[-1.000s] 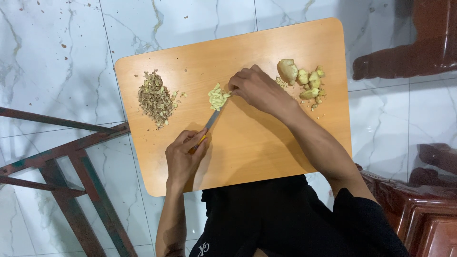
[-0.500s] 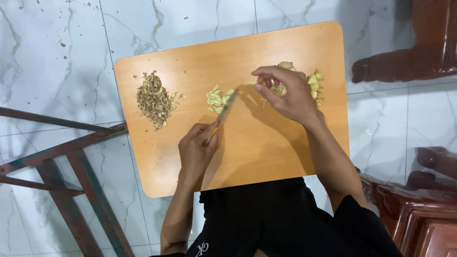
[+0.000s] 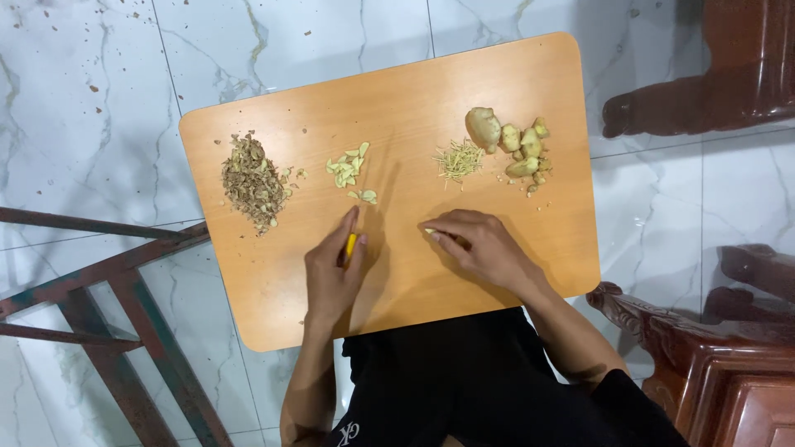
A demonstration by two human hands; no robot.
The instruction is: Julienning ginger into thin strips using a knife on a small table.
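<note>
White marble floor tiles lie all around a low wooden board table, and dark carved wood furniture stands to our right. A rusty metal frame stands to our left.

From the head view we look straight down at our hands. Our left hand is curled shut around a knife with a yellow handle. The blade is hidden, so we cannot tell how it lies. Our right hand is bent over a small pale ginger piece, pinning it to the table with closed fingertips.

Just past the knife sit a few ginger slices. Farther left is a brown heap of peelings. Up on the right lie thin ginger shreds, touching a pile of peeled ginger chunks.

To cut well, we think we should keep the fingertips tucked back, hold the piece flat and steady, and bring the knife down slowly beside them. The piece is small, so it could slip.
</note>
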